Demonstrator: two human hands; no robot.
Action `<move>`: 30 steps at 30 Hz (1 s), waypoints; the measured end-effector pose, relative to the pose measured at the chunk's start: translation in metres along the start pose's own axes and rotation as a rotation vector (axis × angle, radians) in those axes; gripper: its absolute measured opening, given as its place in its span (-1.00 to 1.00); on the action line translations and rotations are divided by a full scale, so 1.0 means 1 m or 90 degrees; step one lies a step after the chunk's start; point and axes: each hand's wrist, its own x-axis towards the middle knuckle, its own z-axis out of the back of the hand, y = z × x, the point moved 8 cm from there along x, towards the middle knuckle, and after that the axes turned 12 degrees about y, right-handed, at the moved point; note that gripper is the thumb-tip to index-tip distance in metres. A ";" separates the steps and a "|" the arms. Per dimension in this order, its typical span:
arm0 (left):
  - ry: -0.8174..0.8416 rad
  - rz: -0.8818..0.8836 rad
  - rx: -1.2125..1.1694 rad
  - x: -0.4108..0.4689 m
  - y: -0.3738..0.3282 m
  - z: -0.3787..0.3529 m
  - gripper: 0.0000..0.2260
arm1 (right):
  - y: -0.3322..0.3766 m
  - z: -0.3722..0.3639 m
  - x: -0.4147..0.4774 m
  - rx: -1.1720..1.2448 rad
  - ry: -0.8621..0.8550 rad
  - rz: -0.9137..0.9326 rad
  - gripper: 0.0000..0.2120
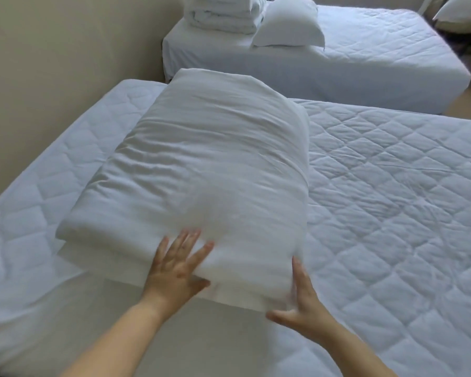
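Your left hand (178, 268) lay flat on the folded duvet (201, 164), fingers spread, grasping nothing; your right hand (301, 303) pressed its near corner, fingers straight.

Left hand (178, 268) flat, right hand (302, 297) (blurred) seemingly edgewise

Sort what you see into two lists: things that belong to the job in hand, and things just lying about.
Job in hand: folded duvet, left hand pressing its top, right hand against its side, near bed beneath it.
Lying about: far bed, stack of folded linen, pillow beside it, another pillow top right.
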 end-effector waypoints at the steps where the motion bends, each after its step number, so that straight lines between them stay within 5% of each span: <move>1: -0.030 -0.010 -0.016 -0.001 -0.001 0.003 -0.41 | -0.004 -0.002 -0.004 -0.067 -0.008 -0.007 0.31; 5: -0.148 -0.056 -0.019 -0.007 -0.014 0.031 -0.64 | 0.020 0.024 -0.018 -0.249 -0.274 0.045 -0.71; 7: -0.197 -0.069 -0.054 -0.017 -0.018 0.043 -0.67 | 0.035 0.035 -0.023 -0.313 -0.413 0.129 -0.93; 10: -0.209 -0.054 -0.044 -0.034 -0.022 0.043 -0.65 | 0.030 0.025 -0.039 -0.305 -0.415 0.220 -0.88; 14: -0.094 -0.051 -0.012 -0.032 -0.029 0.008 -0.60 | 0.004 0.010 -0.011 -0.326 -0.221 0.118 -0.75; 19: -0.012 -0.044 -0.041 -0.005 -0.022 0.031 -0.65 | 0.002 0.038 0.003 -0.266 -0.096 0.147 -0.51; 21: -0.001 -0.047 -0.043 0.015 -0.014 0.053 -0.38 | 0.024 0.055 0.005 -0.172 -0.124 0.170 -0.28; 23: -0.086 0.010 -0.020 0.037 0.011 0.084 -0.16 | 0.046 0.076 0.020 -0.074 -0.204 0.150 -0.30; 26: -0.239 0.082 -0.001 0.080 0.075 0.116 -0.39 | 0.100 0.089 0.065 -0.098 -0.236 0.111 -0.10; 30: -0.114 0.224 -0.059 0.136 0.167 0.078 -0.32 | 0.160 0.098 0.154 -0.267 -0.230 -0.003 -0.17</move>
